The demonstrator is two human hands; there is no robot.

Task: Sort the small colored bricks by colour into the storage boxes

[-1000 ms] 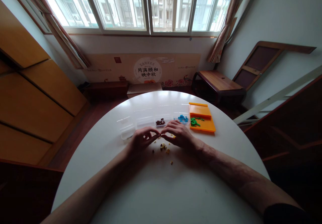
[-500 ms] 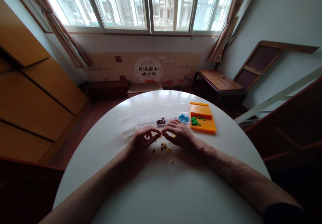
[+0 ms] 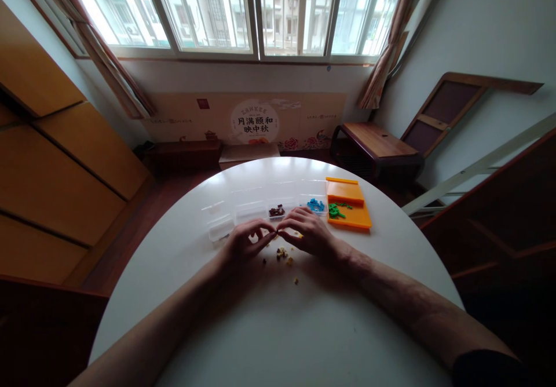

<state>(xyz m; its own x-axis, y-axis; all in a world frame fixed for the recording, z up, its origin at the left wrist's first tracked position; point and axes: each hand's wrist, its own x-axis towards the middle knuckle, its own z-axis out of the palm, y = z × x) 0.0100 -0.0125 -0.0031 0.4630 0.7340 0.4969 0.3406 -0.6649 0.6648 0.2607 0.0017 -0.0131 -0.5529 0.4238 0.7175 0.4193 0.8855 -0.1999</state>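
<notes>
My left hand and my right hand meet fingertip to fingertip over the white round table. Each hand's thumb and forefinger are pinched together; whatever lies between the tips is too small to name. Just below them is a loose cluster of tiny yellow and dark brown pieces, with a single yellowish piece nearer to me. Beyond my fingers, dark brown bricks lie in a clear plastic box. Small blue bricks fill another clear box behind my right hand.
To the right, an orange tray holds green bricks. A clear box stands left of my left hand, and other clear boxes with raised lids line the back. Past the table are a wooden side table and a printed cardboard panel.
Both hands keep nearly the same pose, fingertips still together. The whole view has shifted very slightly; the bricks and boxes lie as before.
</notes>
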